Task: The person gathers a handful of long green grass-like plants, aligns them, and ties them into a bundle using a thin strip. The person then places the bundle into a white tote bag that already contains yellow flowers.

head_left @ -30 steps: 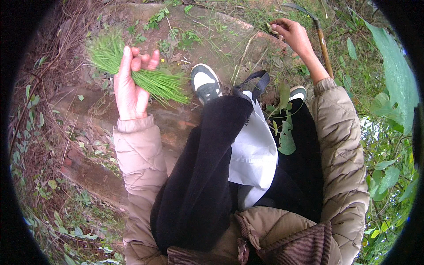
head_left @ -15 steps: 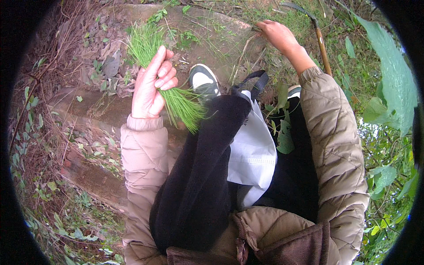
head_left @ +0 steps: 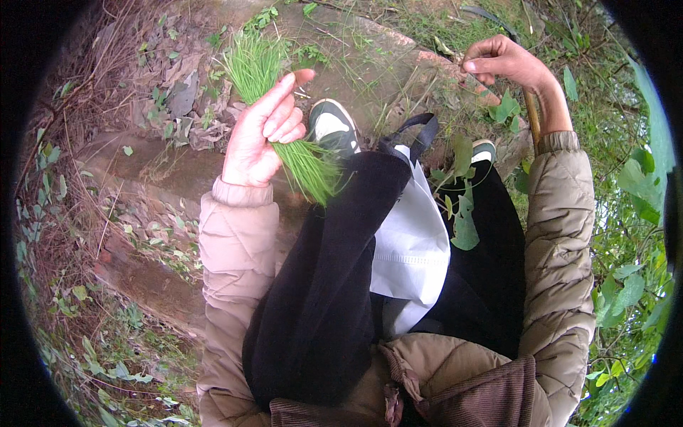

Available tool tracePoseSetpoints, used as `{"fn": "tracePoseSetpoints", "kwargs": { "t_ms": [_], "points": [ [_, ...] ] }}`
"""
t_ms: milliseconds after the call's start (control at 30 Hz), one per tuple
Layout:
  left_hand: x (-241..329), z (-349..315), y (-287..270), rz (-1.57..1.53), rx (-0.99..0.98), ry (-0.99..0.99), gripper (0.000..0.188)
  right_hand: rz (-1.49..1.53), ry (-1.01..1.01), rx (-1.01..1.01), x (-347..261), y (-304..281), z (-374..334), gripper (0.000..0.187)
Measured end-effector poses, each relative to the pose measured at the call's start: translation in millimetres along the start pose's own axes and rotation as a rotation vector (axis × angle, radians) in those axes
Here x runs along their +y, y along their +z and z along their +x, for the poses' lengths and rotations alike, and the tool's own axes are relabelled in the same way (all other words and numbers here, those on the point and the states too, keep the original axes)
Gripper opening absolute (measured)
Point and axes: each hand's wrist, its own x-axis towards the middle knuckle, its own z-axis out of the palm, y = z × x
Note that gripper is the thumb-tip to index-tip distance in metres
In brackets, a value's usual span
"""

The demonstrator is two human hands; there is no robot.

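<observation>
My left hand (head_left: 265,132) is closed around the middle of a bunch of grass-like green leaves (head_left: 311,171), which stick out above and below the fist. The forefinger points up and to the right. My right hand (head_left: 505,62) is over the ground at the upper right, thumb and fingers pinched together. Whatever is between its fingertips is too small to tell. Behind this hand and wrist is a sickle, its dark blade (head_left: 491,18) and part of its wooden handle (head_left: 532,114) showing.
A white bag (head_left: 409,245) with a dark strap (head_left: 427,135) hangs between my knees. Stone or earthen steps (head_left: 153,285) and dry leaves lie to the left. Broad-leaved plants (head_left: 633,292) crowd the right side, and a leafy sprig (head_left: 464,220) stands by my right leg.
My right hand has moved right and slightly down, its wrist now bent, covering part of the sickle. My left hand has shifted a little right with the bunch, its forefinger extended further.
</observation>
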Motion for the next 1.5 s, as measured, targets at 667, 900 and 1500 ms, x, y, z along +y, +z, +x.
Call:
{"fn": "tracePoseSetpoints", "kwargs": {
  "t_ms": [667, 900, 1500],
  "points": [
    [-19, 7, 22, 0.043, 0.132, 0.013, 0.034, 0.248, -0.108, -0.232, -68, 136, 38, 0.027],
    [-10, 3, 8, -0.054, 0.145, 0.084, 0.034, -0.065, -0.026, 0.003, -8, 71, 32, 0.035],
    [-7, 3, 12, 0.134, 0.294, 0.108, 0.037, -0.761, -0.08, 0.602, 84, 57, 105, 0.039]
  ]
}}
